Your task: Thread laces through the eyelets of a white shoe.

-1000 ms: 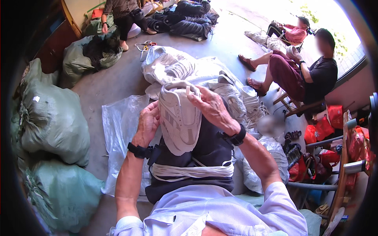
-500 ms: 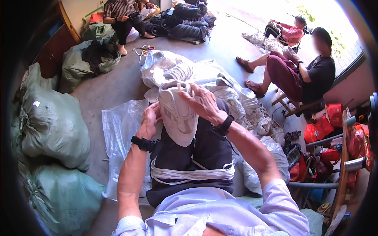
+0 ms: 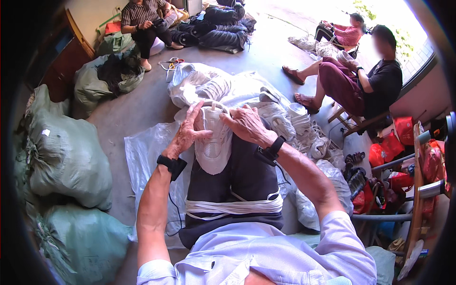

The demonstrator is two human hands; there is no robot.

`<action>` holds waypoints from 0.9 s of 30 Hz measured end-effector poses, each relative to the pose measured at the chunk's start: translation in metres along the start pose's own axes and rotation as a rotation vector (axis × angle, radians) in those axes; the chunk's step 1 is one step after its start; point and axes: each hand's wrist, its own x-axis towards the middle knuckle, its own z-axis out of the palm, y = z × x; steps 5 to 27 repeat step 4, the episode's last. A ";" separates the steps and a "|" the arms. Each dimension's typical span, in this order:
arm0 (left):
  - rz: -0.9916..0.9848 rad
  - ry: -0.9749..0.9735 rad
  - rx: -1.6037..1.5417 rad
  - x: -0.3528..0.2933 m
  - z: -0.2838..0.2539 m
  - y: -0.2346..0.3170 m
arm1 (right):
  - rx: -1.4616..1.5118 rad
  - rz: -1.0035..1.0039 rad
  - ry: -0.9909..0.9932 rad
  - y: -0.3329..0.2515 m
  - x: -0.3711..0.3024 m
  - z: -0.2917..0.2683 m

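A white sneaker (image 3: 213, 151) rests over my thighs, toe pointing back toward me. My left hand (image 3: 189, 132) is closed on its left side, thumb across the upper and fingers up by the collar. At the opposite side of the collar, my right hand (image 3: 249, 124) grips the shoe with bent fingers near the tongue. A bundle of white shoelaces (image 3: 233, 207) lies across my dark trousers, closer to my body than the toe. Beyond my knees sits a clear plastic bag of white shoes (image 3: 213, 88).
Stuffed green sacks (image 3: 69, 152) line the left. A clear plastic sheet (image 3: 152, 142) lies on the floor beside my left leg. More white sneakers (image 3: 299, 121) are heaped to the right, near a rack (image 3: 412, 199) with red bags. Several people sit working farther off.
My left hand has moved up from the shoe's lower side to its collar, thumb now over the upper. The sneaker has turned from slightly tilted to facing straight toward me.
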 end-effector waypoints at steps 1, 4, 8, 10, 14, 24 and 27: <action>-0.003 0.000 -0.005 0.002 0.003 -0.003 | -0.054 -0.003 0.015 0.003 0.001 0.000; 0.023 0.041 -0.011 -0.003 0.008 -0.013 | -0.200 0.008 -0.039 -0.002 -0.002 -0.006; 0.023 0.041 -0.011 -0.003 0.008 -0.013 | -0.200 0.008 -0.039 -0.002 -0.002 -0.006; 0.023 0.041 -0.011 -0.003 0.008 -0.013 | -0.200 0.008 -0.039 -0.002 -0.002 -0.006; 0.023 0.041 -0.011 -0.003 0.008 -0.013 | -0.200 0.008 -0.039 -0.002 -0.002 -0.006; 0.023 0.041 -0.011 -0.003 0.008 -0.013 | -0.200 0.008 -0.039 -0.002 -0.002 -0.006; 0.023 0.041 -0.011 -0.003 0.008 -0.013 | -0.200 0.008 -0.039 -0.002 -0.002 -0.006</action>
